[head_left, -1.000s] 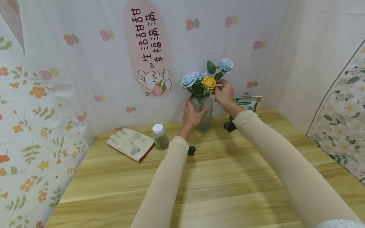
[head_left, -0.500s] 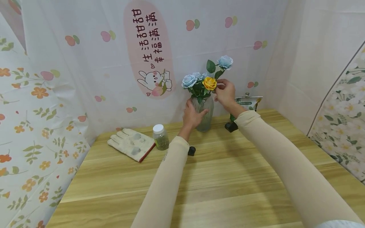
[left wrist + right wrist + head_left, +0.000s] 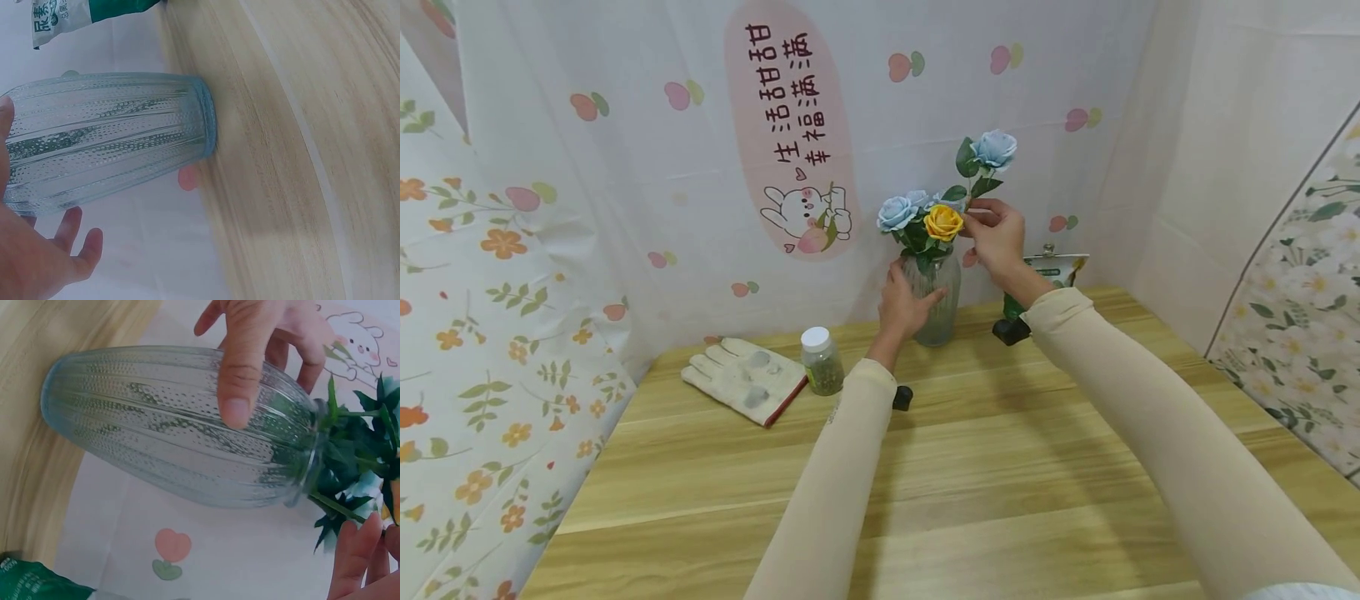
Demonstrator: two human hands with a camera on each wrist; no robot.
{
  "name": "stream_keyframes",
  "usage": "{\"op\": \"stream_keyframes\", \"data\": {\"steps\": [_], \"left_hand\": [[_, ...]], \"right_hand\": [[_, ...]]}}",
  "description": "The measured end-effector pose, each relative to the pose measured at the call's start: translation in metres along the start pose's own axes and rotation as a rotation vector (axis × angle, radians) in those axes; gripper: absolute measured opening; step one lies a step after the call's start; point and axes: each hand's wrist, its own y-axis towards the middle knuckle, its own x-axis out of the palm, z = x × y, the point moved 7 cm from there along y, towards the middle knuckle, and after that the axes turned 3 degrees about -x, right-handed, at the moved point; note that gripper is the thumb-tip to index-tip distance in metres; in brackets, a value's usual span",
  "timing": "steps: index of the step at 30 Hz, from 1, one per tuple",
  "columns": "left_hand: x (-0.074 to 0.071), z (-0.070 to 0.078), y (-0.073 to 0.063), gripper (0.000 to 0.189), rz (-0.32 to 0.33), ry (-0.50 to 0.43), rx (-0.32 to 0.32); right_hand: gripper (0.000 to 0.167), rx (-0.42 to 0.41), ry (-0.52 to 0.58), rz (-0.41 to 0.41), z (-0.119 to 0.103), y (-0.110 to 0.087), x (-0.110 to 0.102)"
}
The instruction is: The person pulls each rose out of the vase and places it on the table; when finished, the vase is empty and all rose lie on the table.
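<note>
A clear ribbed glass vase (image 3: 946,312) stands upright near the back of the table, bearing several blue roses (image 3: 897,214) and one yellow rose (image 3: 943,223). My left hand (image 3: 904,307) grips the vase's side, with the thumb across its front in the right wrist view. Beside the yellow rose, the fingertips of my right hand (image 3: 998,240) pinch the stem of the tallest blue rose (image 3: 995,150). That flower leans up and to the right above the others. Down in the right wrist view, my right fingers lie near a green stem (image 3: 337,505) at the vase's mouth.
A white work glove (image 3: 747,379) and a white-lidded jar (image 3: 823,362) lie left of the vase. Behind my right wrist stands a green and white bag (image 3: 1051,271) closed with a clip. The wooden table (image 3: 970,500) meets a patterned cloth backdrop (image 3: 662,183).
My right hand has risen slightly, and the tallest blue rose has moved up with it. The yellow rose has shifted a little left and down. My left hand stays on the vase.
</note>
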Motion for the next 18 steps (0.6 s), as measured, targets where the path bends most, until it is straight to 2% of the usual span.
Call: {"op": "stream_keyframes", "data": {"steps": [8,14,18], "left_hand": [[-0.001,-0.002,0.001,0.093,-0.001,0.011,-0.003],[0.0,-0.001,-0.001,0.093,-0.023,0.024,-0.01],[0.0,0.001,-0.002,0.094,-0.03,0.03,-0.016]], "right_hand": [[0.03,-0.095,-0.076,0.059,-0.014,0.002,-0.008],[0.023,-0.139,-0.05,0.11,-0.027,0.0,-0.018],[0.024,-0.182,-0.035,0.123,-0.04,-0.001,-0.024]]}}
